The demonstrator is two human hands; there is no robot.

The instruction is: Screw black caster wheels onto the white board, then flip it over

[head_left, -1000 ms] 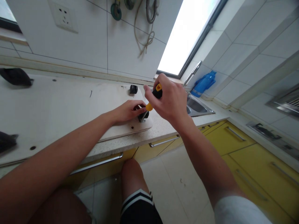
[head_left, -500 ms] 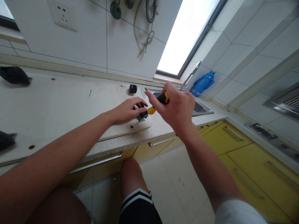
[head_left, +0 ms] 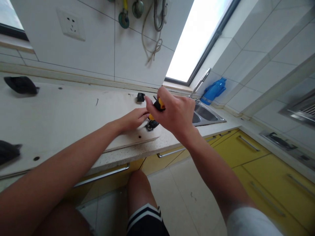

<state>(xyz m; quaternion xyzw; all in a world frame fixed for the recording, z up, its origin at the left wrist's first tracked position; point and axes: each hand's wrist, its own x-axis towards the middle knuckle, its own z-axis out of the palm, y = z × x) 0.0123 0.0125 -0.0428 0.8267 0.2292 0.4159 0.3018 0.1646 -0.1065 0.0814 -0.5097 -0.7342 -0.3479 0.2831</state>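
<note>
My right hand [head_left: 174, 113] is wrapped round the yellow-and-black handle of a screwdriver [head_left: 157, 105], held tilted over the board's right end. My left hand [head_left: 133, 120] rests on the white board [head_left: 71, 121], its fingers closed together by the lower part of the screwdriver. What the left fingertips hold is hidden. Just below them, a black caster wheel [head_left: 153, 124] with a metal plate sits near the board's right corner. A second black caster [head_left: 140, 97] stands at the far corner. The screwdriver's tip is hidden behind my hands.
Two black angular parts [head_left: 21, 85] lie on the board's left end. To the right are a steel sink [head_left: 208, 112] with a faucet [head_left: 202, 78] and a blue thermos-like bottle [head_left: 213, 91]. Yellow cabinets [head_left: 242, 146] with metal handles run below the counter [head_left: 169, 139].
My right hand and the screwdriver have moved left, and the screwdriver stands steeper. My left fingers have shifted left off the near caster, which is now more exposed. The view has tipped slightly.
</note>
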